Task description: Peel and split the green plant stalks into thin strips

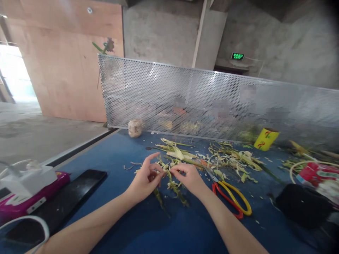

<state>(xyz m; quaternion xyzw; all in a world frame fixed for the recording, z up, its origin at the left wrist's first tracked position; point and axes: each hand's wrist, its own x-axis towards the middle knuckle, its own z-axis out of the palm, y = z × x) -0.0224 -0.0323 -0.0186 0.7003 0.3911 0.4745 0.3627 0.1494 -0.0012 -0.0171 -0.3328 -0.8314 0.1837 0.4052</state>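
At the middle of the table, my left hand (147, 176) pinches a greenish-yellow plant stalk (173, 187) between thumb and fingertips, its index finger stretched out. My right hand (189, 176) is closed on the same stalk just to the right, thumb against fingers. Small pale leaf or bud pieces cluster around both sets of fingertips, and the exact grip points are partly hidden. Dark green ends of the plant hang toward me below the hands. Scissors (233, 197) with one red and one yellow handle lie beside my right forearm, blades pointing at the hands.
Long pale leaves (180, 151) and a heap of plant scraps (235, 157) lie beyond the hands. A perforated metal screen (159, 91) closes the far edge. A yellow roll (266, 138), a whitish roll (135, 128), a phone-like black slab (66, 201), a power strip (34, 201) and a black pouch (302, 204) surround the work area.
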